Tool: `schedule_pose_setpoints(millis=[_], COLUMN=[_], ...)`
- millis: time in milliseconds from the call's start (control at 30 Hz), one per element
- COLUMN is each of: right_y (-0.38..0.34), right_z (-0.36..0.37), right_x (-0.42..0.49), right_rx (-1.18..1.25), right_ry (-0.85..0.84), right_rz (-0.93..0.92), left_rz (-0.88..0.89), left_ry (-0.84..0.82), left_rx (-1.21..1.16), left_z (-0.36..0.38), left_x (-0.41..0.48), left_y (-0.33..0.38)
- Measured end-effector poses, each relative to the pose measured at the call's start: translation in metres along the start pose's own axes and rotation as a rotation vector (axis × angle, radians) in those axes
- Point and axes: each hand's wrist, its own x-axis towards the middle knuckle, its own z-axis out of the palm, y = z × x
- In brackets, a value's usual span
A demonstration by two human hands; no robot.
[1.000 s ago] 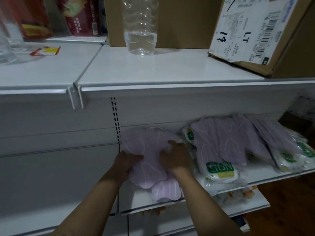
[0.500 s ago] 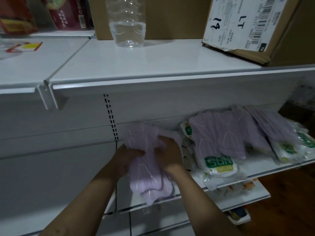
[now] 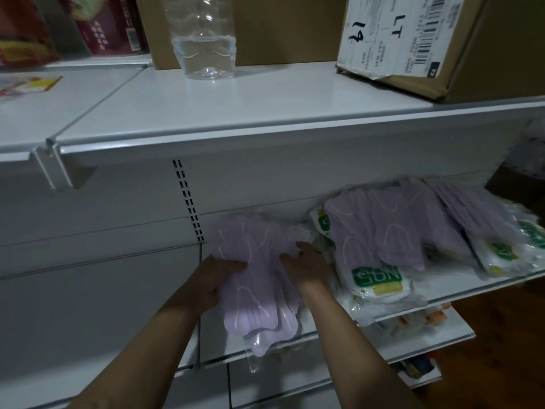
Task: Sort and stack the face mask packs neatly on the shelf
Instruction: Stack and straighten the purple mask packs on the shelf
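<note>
Head camera looks down at white metal shelving in dim light. Far left on the top shelf (image 3: 206, 113) stand red packets (image 3: 109, 22), with a small red and yellow card (image 3: 29, 84) lying flat in front of them. Next along is a clear plastic bottle (image 3: 203, 39), upright, with a little water in its base, and behind it a plain brown carton (image 3: 280, 28).

Lower down, the left hand (image 3: 212, 278) grips the left edge of a bundle of mask packs (image 3: 256, 278), thumb on top and fingers curled underneath. The bundle is pale lilac, ribbed, with thin white curved lines on it, wrapped in clear film. It sits at the left end of the lower shelf (image 3: 486, 284) and its bottom end droops over the front lip. The right hand (image 3: 309, 267) presses on the bundle's right side, fingers closed against the packs.

Just right of that hand lies a loose heap of more packs (image 3: 398, 231), the same lilac, overlapping and slanted every which way, some showing white ends with a green and yellow label (image 3: 376, 276). The heap runs to the shelf's right end.

Up top at the far right, a cardboard box (image 3: 472, 54) sits tilted, carrying a white shipping label with barcodes and the handwritten "14" and "LT". Whether anything is inside it cannot be seen.
</note>
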Motion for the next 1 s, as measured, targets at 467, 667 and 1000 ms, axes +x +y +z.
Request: schedule_pose_setpoints(millis=[467,667,1000], right_y=[-0.003,-0.012,-0.038], right_z=[0.022,0.028,0.016], right_x=[-0.009,-0.018,-0.023], right_rx=[-0.025,0.019,0.557], right_ry=[0.051,0.004,-0.285], right_rz=[-0.162,-0.274,-0.110], left_rz=[0.041,-0.048,0.057], left_ry=[-0.001,-0.015,-0.002], left_rx=[0.099,0.005,-0.164], left_z=[0.017,0.009,-0.030], left_x=[-0.002,-0.010,-0.039], left_y=[0.003,0.010,0.029])
